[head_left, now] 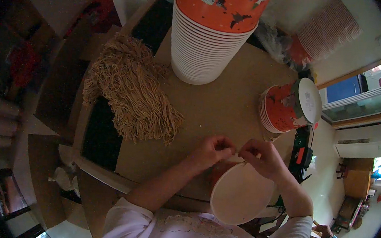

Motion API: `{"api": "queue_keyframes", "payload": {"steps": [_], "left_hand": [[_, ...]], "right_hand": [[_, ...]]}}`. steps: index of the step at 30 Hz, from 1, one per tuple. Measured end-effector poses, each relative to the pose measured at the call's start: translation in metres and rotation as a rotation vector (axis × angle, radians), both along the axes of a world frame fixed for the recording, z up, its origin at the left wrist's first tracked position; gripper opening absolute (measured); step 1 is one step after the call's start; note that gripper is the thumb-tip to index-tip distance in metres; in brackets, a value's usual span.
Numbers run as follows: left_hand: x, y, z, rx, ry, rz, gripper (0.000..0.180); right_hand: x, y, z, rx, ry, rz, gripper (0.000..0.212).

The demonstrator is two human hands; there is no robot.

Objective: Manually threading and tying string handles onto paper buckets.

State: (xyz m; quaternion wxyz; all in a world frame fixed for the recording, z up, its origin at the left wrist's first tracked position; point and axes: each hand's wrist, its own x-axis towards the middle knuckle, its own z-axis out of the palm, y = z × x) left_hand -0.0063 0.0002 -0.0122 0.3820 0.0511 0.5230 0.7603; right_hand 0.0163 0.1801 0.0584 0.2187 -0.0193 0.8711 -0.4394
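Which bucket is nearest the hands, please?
The bucket between hands and shirt, its pale round end showing; the tall stack, short stack and wrapped stack are farther away.

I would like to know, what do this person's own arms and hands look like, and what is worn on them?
The left hand and right hand wear no gloves, and no watch or bracelet shows. The forearms are uncovered. Short, loose white sleeves belong to a white shirt with a faint pattern across its front.

Cardboard [212,109] lay open between the left string bundle [133,90] and right tub stack [279,107]. The tall tub stack [206,47] blocked the far side, a single tub [243,195] the near
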Motion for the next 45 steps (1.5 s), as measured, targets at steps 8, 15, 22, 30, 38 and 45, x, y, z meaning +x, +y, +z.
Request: {"api": "queue_keyframes", "payload": {"steps": [8,15,22,30,38,45], "left_hand": [[0.000,0.001,-0.001,-0.060,0.090,-0.016,0.009],[0.002,0.003,-0.003,-0.035,0.034,0.002,0.009],[0.000,0.002,0.003,-0.034,0.016,-0.010,0.008],[0.000,0.003,0.001,-0.064,0.066,0.004,0.008],[-0.002,0.003,0.001,-0.092,0.057,-0.029,0.007],[-0.001,0.001,0.013,-0.020,-0.223,0.068,0.009]], "right_hand": [[0.000,0.001,-0.002,-0.021,0.022,0.026,0.012],[-0.002,-0.003,0.004,-0.024,-0.046,-0.038,0.008],[-0.003,-0.002,0.002,0.034,0.012,-0.010,0.008],[-0.003,-0.009,0.010,0.062,0.103,0.019,0.007],[-0.001,-0.009,0.012,0.094,0.088,0.019,0.008],[-0.002,-0.008,0.012,0.113,0.052,0.021,0.009]]}}
